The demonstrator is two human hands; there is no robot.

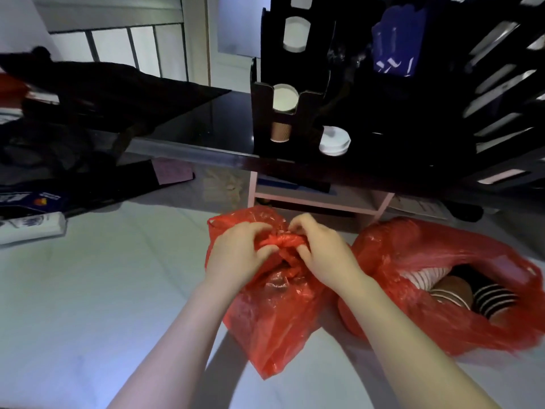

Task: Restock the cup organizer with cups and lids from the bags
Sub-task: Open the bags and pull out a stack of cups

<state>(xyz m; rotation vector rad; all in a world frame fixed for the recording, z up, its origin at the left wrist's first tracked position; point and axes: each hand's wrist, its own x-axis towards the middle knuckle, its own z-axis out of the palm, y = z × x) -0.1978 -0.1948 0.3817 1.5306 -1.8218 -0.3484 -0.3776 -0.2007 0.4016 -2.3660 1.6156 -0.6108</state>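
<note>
A knotted red plastic bag (274, 323) lies on the pale floor in front of me. My left hand (236, 255) and my right hand (321, 252) both pinch its tied neck from either side. To the right a second red bag (436, 252) lies open, with striped brown cups (460, 293) showing inside. On the dark table stands the black cup organizer (295, 137), holding a brown paper cup (280, 131) and white lids (334, 140).
The glass table edge (188, 154) runs across above the bags. A black rack (501, 93) with slats stands at the right. Dark cloth and boxes (44, 160) are piled at the left. A pink shelf (318, 202) sits under the table.
</note>
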